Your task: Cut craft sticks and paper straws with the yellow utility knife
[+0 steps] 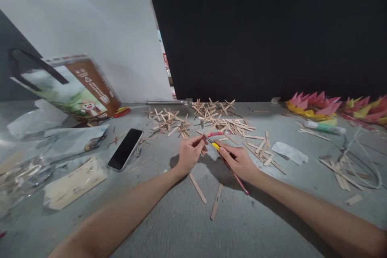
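Near the middle of the table, my left hand (pixel 190 153) is closed in a pinch on a thin wooden craft stick (pixel 199 132), mostly hidden by the fingers. My right hand (pixel 240 162) is wrapped round a plier-like tool (pixel 215 146) with red and yellow handles. Its metal tip meets the left fingertips; the exact contact is hidden. Two loose craft sticks (pixel 198 188) lie on the table just below the hands. Beyond the fingers lie a heap of sticks joined into star shapes (pixel 171 121) and a pile of loose sticks (pixel 237 125).
A phone (pixel 125 150) lies left of my hands, with plastic wrappings (pixel 75 183) and a printed bag (pixel 81 88) farther left. To the right are a crumpled tissue (pixel 290 152), a glue tube (pixel 325 127), a white cable (pixel 377 177) and pink-yellow paper flowers (pixel 314 105). A black panel (pixel 272 36) stands behind.
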A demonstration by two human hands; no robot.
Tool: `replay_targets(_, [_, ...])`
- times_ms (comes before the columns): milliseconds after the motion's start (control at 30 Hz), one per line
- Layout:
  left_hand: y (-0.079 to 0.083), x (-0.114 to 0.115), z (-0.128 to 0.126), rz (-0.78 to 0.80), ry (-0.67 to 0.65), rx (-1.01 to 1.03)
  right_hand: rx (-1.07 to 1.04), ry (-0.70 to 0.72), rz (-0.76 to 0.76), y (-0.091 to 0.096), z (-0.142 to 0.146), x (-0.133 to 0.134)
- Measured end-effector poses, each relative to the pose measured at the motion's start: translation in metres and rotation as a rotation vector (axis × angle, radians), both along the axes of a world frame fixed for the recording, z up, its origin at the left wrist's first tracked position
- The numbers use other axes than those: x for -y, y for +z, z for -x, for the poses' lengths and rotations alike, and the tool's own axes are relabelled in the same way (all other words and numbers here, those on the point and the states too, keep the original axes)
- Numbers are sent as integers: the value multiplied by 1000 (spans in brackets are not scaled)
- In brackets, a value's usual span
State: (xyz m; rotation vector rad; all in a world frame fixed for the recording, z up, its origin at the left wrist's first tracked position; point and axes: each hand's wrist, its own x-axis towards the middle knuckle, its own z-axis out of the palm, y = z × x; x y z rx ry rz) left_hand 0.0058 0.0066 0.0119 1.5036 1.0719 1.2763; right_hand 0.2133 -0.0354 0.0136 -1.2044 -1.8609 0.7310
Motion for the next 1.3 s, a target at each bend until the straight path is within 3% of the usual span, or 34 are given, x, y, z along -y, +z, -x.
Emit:
replay_targets(1000, [-3,-1,-1,10,19,42,-6,9,5,1,0,0])
replay_targets(1300, [1,7,0,-96,49,-94,8,29,-63,-5,0,-3])
